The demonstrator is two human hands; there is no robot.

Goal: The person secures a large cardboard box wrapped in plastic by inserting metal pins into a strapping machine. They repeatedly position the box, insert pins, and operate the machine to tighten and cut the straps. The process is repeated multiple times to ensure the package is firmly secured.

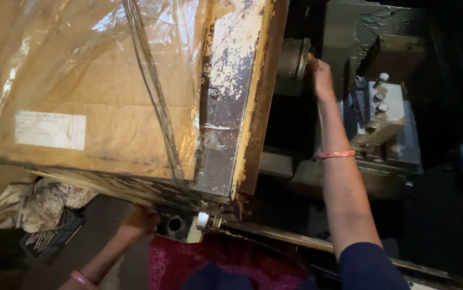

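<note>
Right hand: extended to the far side, fingers closed against the round grey metal chuck of the lathe, gripping its right edge; orange bangle on the forearm, dark blue sleeve at the near edge.

Left hand: low at near left, curled under the lower edge of the worn, paint-chipped metal cover; exact grip hidden, so degree of closure cannot be told; just left of a small white metal bracket with a round hole.

Chuck: far centre, just right of the cover.

Right of the chuck: steel tool post with upright clamping bolts, apart from the right hand.

Left: brown cardboard sheet under clear plastic film.

Near left: dark tray of thin metal rods.
</note>
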